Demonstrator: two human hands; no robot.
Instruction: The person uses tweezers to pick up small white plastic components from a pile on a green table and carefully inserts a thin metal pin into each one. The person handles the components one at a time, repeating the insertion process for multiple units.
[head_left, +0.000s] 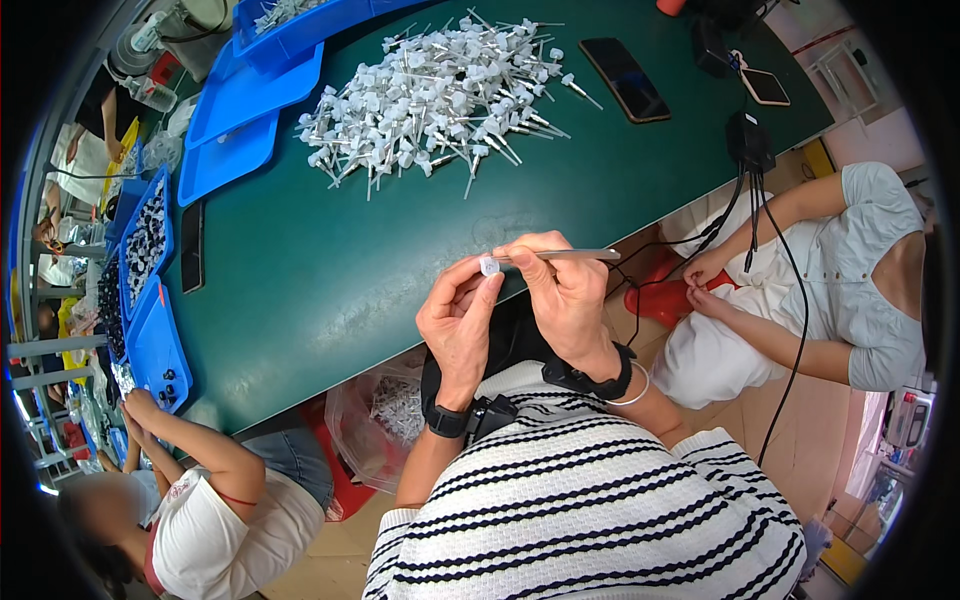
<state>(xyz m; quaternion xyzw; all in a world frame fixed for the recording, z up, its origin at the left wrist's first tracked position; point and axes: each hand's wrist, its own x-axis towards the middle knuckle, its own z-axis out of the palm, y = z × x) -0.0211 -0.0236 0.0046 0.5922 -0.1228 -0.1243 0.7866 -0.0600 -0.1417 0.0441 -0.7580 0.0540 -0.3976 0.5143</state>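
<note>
Just past the near edge of the green table (330, 300), my two hands meet in front of my striped top. My left hand (458, 322) pinches a small white plastic piece (489, 266) between thumb and fingertips. In my right hand (568, 305), the fingers close on slim metal tweezers (585, 254), whose wide end sticks out to the right. Their tip is at or near the white piece; whether it touches cannot be made out. Farther back on the table lies a large heap of white plastic parts with thin metal stems (430, 100).
Blue trays (230, 165) stand at the far left, some holding dark parts. Phones (625, 80) lie on the table. Black cables (790, 300) hang at the right. A plastic bag of white parts (395, 405) sits below the edge. People sit on both sides.
</note>
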